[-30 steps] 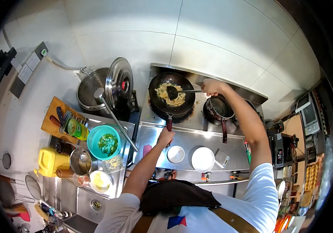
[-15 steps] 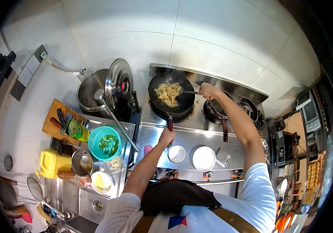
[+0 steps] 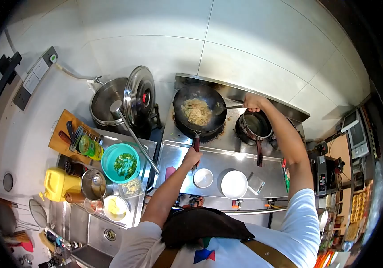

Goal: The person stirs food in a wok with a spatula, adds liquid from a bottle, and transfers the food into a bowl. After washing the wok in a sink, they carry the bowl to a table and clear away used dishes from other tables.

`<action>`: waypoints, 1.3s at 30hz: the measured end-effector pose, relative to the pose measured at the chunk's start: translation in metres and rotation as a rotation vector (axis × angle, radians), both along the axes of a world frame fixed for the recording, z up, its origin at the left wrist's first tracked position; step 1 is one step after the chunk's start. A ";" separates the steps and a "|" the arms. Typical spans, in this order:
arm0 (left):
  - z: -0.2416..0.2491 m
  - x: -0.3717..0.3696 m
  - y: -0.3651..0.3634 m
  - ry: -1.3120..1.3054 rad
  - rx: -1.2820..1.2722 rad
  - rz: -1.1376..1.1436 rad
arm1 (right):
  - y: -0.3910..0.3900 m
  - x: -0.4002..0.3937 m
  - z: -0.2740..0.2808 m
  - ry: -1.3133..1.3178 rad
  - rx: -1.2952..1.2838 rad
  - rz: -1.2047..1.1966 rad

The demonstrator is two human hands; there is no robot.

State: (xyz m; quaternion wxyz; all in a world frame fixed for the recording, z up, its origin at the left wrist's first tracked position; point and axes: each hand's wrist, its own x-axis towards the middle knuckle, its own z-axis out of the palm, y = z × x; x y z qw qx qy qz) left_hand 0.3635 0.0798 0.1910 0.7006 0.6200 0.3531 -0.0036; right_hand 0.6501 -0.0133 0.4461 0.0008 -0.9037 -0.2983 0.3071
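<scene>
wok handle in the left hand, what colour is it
Dark reddish-brown on the wok handle, seen best in the head view, just above the left hand.

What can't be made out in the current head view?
All in the head view:
- Stove burner below the wok: hidden by the wok.
- Far end of the cooking utensil: covered by the right hand.
- Some fingers of the left hand: hidden behind the hand itself.
- Bottle label: print too small.
- Lower sink basin: cut off by the bottom edge.
</scene>
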 end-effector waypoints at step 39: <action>0.057 -0.023 -0.003 -0.159 -0.079 -0.124 | -0.115 -0.180 -0.013 -0.437 0.140 0.368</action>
